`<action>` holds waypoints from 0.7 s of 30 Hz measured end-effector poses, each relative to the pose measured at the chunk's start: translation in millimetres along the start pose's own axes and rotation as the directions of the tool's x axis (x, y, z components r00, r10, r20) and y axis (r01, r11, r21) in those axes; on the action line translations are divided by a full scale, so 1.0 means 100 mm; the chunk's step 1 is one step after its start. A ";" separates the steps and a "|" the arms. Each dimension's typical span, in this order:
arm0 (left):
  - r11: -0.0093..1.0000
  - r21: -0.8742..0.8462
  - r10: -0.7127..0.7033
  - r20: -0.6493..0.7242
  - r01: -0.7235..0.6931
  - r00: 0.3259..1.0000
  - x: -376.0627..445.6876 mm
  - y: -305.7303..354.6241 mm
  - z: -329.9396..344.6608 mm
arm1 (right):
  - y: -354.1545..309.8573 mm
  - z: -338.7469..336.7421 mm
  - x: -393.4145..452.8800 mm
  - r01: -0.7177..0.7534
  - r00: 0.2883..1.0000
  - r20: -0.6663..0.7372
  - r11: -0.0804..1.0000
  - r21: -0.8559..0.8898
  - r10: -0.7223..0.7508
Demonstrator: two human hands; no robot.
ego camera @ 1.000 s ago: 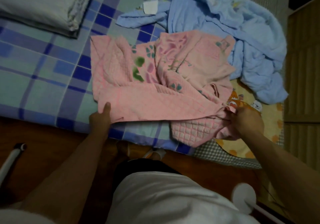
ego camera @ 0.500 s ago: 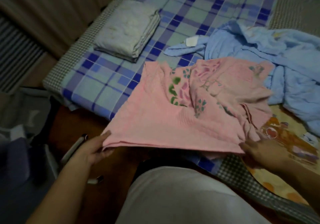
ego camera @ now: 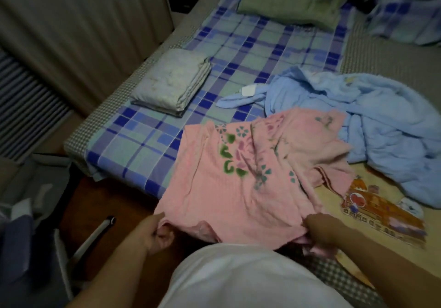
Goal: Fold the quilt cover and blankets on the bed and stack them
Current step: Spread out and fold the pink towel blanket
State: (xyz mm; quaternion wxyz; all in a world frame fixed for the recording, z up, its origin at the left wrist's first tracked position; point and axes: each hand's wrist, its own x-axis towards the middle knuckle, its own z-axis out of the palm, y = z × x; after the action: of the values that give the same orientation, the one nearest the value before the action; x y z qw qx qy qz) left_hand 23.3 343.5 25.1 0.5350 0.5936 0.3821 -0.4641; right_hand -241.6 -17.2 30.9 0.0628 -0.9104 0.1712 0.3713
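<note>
Two hands grip the near edge of the pink blanket (ego camera: 243, 178) at the bed's (ego camera: 148, 140) six o'clock side. The left hand (ego camera: 156, 232) has its fingers curled around the left corner; the right hand (ego camera: 321, 232) pinches the right corner. From those fingers the blanket spreads toward twelve o'clock. A crumpled blue blanket (ego camera: 370, 121) lies at two o'clock, a folded white quilt cover (ego camera: 174, 81) at ten o'clock.

Pink blanket (ego camera: 241, 174) with green and teal flower print, half-spread and rumpled, near edge lifted off the bed, crumpled light blue blanket (ego camera: 372, 126) heaped far right, white quilt cover (ego camera: 174, 81) folded square, far left
</note>
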 end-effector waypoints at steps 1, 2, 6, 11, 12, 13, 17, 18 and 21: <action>0.998 -0.027 0.065 0.068 -0.063 0.996 -0.15 0.30 0.19 | 0.15 -0.27 -0.01 -0.084 0.995 -0.047 0.996 0.032 0.085; 0.989 -0.072 0.136 0.137 -0.127 0.981 -0.37 0.66 0.44 | 0.35 -0.63 -0.01 -0.186 0.972 -0.127 0.979 0.086 0.196; 0.811 -0.228 0.584 0.368 -0.539 0.723 -1.81 2.51 1.42 | 1.11 -2.65 -0.32 -0.365 0.605 -0.572 0.831 0.419 0.554; 0.390 -0.440 0.908 0.329 -0.809 0.259 -3.94 3.80 1.99 | 1.49 -4.46 -1.58 -0.341 0.000 -0.851 0.800 0.494 0.525; 0.359 -0.417 0.921 0.301 -0.835 0.245 -4.15 3.95 2.04 | 1.51 -4.59 -1.78 -0.371 -0.032 -0.882 0.813 0.448 0.471; 0.366 -0.389 0.922 0.276 -0.846 0.272 -4.27 4.03 2.03 | 1.48 -4.68 -1.95 -0.429 0.008 -0.920 0.833 0.351 0.392; 0.481 -0.286 0.874 0.231 -0.829 0.427 -4.03 4.18 1.92 | 1.37 -4.59 -2.16 -0.633 0.238 -0.936 0.772 0.053 0.259; 0.483 -0.314 0.876 0.197 -0.818 0.441 -3.88 4.11 1.98 | 1.38 -4.47 -2.09 -0.626 0.134 -0.968 0.775 0.083 0.212; 0.498 -0.359 0.851 0.026 -0.789 0.525 -3.15 3.77 2.00 | 1.29 -3.97 -1.72 -0.523 0.001 -0.990 0.844 0.120 0.142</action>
State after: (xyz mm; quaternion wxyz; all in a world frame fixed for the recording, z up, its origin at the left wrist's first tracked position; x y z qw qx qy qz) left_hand 266.3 107.8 433.6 0.8105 0.5641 0.0630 -0.1448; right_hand -142.4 -188.4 437.3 -0.2898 -0.8455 0.3255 -0.3087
